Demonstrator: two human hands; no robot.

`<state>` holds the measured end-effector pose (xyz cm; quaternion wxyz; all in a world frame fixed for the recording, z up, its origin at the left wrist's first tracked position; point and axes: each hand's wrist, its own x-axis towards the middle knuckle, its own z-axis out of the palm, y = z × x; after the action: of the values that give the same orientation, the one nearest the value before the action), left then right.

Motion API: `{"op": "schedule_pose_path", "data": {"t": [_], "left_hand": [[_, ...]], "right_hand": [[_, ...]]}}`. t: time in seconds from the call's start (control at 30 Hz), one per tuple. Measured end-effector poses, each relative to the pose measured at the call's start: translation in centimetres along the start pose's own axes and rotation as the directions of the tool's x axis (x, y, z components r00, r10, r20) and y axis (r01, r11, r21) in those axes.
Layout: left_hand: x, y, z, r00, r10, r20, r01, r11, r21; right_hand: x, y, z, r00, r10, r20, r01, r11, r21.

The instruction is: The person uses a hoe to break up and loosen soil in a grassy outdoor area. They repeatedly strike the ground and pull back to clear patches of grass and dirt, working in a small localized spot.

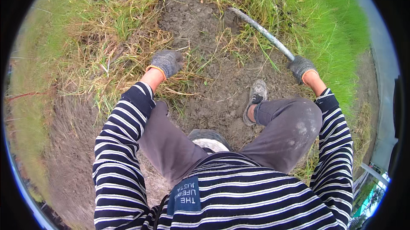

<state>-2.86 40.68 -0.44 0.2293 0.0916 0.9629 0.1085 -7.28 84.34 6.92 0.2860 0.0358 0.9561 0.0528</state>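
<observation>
In a grey knitted glove, my right hand (pixel 302 68) grips one end of a long, curved, weathered rod (pixel 262 32). The rod slants up and left over the grass, and its far end lies close to bare soil (pixel 195 15). My left hand (pixel 167 62), gloved the same way, is curled above loose cut grass (pixel 128 60) on the left. Thin dry stems show beside its fingers; whether any are held between them cannot be made out.
Tall green grass (pixel 333 31) stands on the right. My shoe (pixel 256 98) rests on the muddy soil between the hands. A rounded dark and white object (pixel 211 140) is between my legs, partly covered by my clothing. A pale strip (pixel 384 69) runs along the right rim.
</observation>
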Motion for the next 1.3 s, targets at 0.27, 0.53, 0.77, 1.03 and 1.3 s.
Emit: {"op": "schedule_pose_path", "data": {"t": [0.27,0.53,0.77,1.03,1.3], "left_hand": [[16.8,2.4,9.7,0.998,0.055,0.001,-0.055,0.993,-0.108],[28.9,9.8,20.2,0.998,0.061,0.020,-0.062,0.998,0.001],[29.5,12.9,25.8,0.954,0.285,-0.090,-0.285,0.958,0.016],[22.5,14.2,26.5,0.882,0.384,0.273,-0.237,0.862,-0.447],[5.1,9.7,24.3,0.284,0.808,0.515,-0.729,0.531,-0.431]], "right_hand": [[10.8,-1.7,11.2,0.989,0.100,0.110,-0.115,0.984,0.134],[6.4,2.8,13.1,0.897,0.233,0.375,-0.361,0.876,0.319],[8.0,0.9,12.4,0.784,0.427,0.451,-0.619,0.591,0.517],[10.4,4.1,15.9,0.819,0.391,0.421,-0.568,0.659,0.494],[10.2,3.0,18.5,0.962,0.118,0.244,-0.241,0.789,0.565]]}}
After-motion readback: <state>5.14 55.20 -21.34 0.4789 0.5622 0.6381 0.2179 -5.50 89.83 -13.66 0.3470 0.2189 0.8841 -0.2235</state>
